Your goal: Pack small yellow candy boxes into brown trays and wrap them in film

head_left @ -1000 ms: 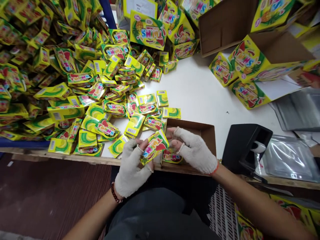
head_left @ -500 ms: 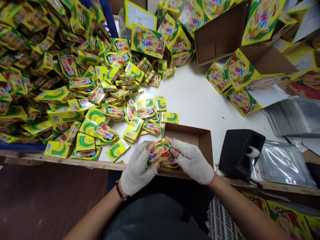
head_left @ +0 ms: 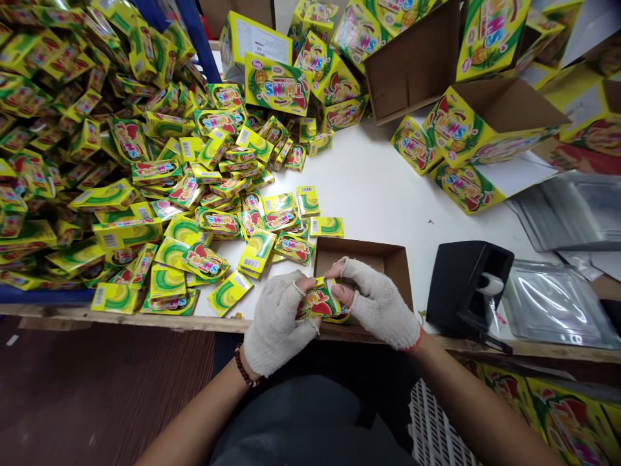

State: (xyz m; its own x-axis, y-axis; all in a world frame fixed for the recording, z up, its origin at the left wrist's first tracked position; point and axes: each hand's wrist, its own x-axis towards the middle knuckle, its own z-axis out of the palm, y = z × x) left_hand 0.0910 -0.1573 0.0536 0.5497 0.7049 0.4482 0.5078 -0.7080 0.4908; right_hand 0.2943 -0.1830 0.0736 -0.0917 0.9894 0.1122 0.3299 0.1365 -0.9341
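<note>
Between both hands is a small yellow-green candy box with a watermelon print, held over the near left corner of an open brown carton. My left hand, in a white fingerless glove, grips its left end with thumb and fingers. My right hand, gloved the same way, pinches its right end near the top. Part of another printed box shows just beneath, inside the carton; the fingers hide much of it. Loose candy boxes lie on the white table left of the carton.
A large heap of candy boxes fills the left side. Larger printed cartons stand at the back, with open ones at back right. A black tape dispenser and clear plastic sheets lie to the right.
Both hands have closed in around the candy box, the left shifting slightly right. The right fingers have moved onto its upper right end. The view has shifted slightly.
</note>
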